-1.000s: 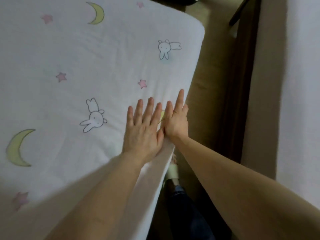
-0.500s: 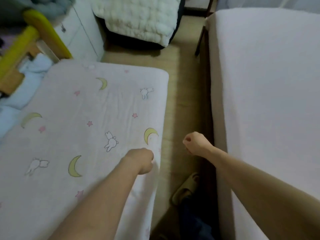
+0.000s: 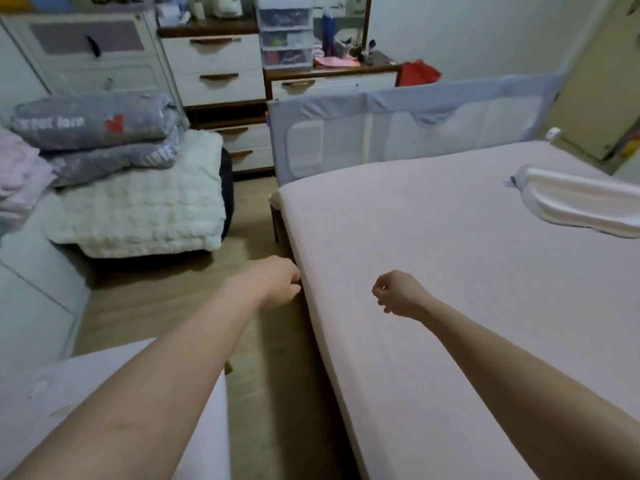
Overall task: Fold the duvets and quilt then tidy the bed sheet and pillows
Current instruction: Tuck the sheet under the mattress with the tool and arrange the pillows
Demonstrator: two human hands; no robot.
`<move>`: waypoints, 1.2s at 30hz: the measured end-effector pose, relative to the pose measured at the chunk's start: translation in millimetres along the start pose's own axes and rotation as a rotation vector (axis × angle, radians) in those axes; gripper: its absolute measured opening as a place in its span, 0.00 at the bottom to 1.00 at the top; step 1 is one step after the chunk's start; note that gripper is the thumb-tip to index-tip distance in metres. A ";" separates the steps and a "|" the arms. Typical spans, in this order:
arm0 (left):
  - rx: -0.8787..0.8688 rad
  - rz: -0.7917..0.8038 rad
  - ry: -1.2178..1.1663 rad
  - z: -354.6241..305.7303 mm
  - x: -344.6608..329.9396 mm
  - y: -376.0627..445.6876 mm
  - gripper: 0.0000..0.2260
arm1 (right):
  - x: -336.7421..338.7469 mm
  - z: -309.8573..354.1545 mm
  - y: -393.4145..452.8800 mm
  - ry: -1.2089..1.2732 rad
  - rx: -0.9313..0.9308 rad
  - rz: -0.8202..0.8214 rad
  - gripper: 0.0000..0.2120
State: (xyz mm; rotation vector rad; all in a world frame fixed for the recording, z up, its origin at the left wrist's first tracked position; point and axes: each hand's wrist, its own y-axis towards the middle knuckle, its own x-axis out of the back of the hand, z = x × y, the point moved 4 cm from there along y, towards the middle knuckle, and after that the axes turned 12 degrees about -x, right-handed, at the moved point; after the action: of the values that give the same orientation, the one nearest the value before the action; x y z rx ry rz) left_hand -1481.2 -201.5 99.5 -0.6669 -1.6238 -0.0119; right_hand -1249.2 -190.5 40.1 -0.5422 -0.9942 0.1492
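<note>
My left hand (image 3: pixel 277 282) hovers with curled fingers, holding nothing, just beside the near edge of the big bed's pale pink sheet (image 3: pixel 467 289). Over that sheet my right hand (image 3: pixel 398 294) is also curled and holds nothing. A white pillow (image 3: pixel 581 202) lies at the bed's far right. On a dark seat at the left, a folded grey duvet with a red heart (image 3: pixel 93 123) is stacked on a folded white quilt (image 3: pixel 138 209). A folded pink duvet (image 3: pixel 17 171) shows at the left edge. The small bed's corner (image 3: pixel 104 393) lies under my left forearm.
A grey mesh bed rail (image 3: pixel 398 126) stands at the big bed's far end. White drawers (image 3: pixel 214 74) with clutter on top line the back wall. A strip of wooden floor (image 3: pixel 166 306) runs between the two beds.
My hands lifted off the small bed's patterned sheet and curled. My view swung up and right to the big bed, and both hands now reach towards it.
</note>
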 end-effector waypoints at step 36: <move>-0.880 0.190 0.503 -283.1 96.5 597.8 0.15 | 219.6 -246.0 288.3 0.310 -0.880 -0.563 0.13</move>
State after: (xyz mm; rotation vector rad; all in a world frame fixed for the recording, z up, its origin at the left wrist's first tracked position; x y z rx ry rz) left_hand -973.2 225.9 20.7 -1.3575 -1.0105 -0.7320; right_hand -890.0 46.2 -42.3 -1.0156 -0.8386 -0.8900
